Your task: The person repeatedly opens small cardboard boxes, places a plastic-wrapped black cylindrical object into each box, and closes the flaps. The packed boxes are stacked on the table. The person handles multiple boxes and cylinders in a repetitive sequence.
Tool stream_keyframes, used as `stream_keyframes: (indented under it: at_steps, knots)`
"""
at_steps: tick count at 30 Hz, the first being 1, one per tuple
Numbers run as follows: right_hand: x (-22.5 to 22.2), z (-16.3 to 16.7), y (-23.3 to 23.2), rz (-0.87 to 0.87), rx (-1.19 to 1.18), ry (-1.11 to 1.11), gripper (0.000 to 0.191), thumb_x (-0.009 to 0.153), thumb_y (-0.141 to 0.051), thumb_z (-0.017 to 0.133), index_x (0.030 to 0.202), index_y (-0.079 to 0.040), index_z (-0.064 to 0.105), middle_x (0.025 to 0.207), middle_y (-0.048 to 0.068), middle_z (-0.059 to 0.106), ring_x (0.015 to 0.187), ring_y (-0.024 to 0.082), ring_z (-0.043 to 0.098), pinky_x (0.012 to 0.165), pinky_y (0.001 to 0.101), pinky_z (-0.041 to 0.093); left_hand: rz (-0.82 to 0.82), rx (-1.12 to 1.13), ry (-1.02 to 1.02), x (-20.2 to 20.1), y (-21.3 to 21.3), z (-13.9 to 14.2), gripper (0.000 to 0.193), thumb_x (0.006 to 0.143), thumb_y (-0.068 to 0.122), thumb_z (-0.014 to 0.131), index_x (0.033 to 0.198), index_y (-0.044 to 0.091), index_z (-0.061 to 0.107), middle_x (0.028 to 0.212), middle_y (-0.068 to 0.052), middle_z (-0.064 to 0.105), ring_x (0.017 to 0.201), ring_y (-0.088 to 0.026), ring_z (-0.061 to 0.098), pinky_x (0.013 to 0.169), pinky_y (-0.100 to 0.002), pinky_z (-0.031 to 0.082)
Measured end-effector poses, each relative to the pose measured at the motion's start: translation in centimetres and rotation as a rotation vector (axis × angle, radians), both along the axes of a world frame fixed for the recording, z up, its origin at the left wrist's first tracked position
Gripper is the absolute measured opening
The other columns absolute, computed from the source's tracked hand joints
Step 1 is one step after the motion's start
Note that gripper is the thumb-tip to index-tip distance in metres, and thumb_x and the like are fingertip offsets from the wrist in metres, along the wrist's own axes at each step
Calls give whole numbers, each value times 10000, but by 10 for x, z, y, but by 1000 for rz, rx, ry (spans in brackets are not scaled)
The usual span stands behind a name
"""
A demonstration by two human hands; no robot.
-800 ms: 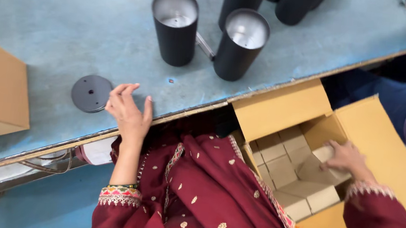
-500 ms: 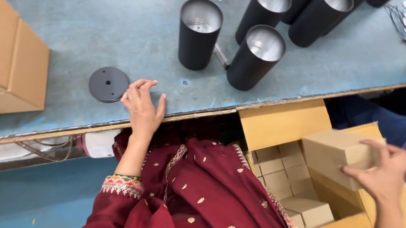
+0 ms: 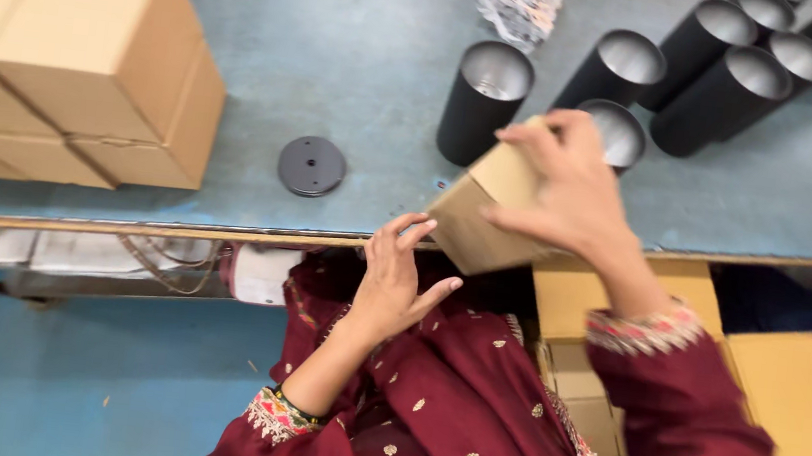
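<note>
Small carton [image 3: 481, 211] now over table edge [image 3: 125, 226], right hand [image 3: 571, 185] gripping, left [image 3: 392, 282] apparently touching, open.

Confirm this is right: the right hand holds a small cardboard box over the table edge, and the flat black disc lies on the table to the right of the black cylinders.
Not quite. The head view shows the right hand holding the small cardboard box over the table edge, but the flat black disc lies to the left of the black cylinders, not the right.
</note>
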State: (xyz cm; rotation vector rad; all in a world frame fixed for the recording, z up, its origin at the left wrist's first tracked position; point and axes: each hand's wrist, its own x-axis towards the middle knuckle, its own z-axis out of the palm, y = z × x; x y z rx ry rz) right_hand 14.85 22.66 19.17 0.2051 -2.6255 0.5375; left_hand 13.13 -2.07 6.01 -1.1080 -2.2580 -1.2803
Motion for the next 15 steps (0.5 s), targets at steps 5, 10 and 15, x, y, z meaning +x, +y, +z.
stream_keyframes:
  at_steps: [5, 10, 15]
  knots:
    - [-61, -17, -28, 52, 118, 134, 307, 987, -311, 677, 1235, -132, 654, 1468, 147, 517, 1327, 384, 503, 1013, 492, 406, 105, 23, -28, -3, -1, 14, 841, 897, 412, 789, 1520, 74, 335, 1483, -187, 391, 1331, -404, 417, 1133, -520, 328]
    - [-61, -40, -15, 121, 7, 75, 335, 978, -218, 615, 1297, -117, 619, 1560, 113, 491, 1339, 347, 527, 1042, 476, 421, 168, 5, 84, -36, 16, 20, 828, 891, 440, 793, 1529, 126, 367, 1482, -181, 370, 1336, -389, 391, 1126, -525, 314]
    - [-52, -57, -14, 164, -68, 41, 368, 978, -170, 597, 1340, -106, 602, 1637, 150, 425, 1327, 365, 541, 1116, 436, 418, 213, -17, 154, -65, 27, 20, 810, 895, 519, 777, 1508, 156, 392, 1487, -148, 375, 1365, -362, 383, 1123, -531, 295]
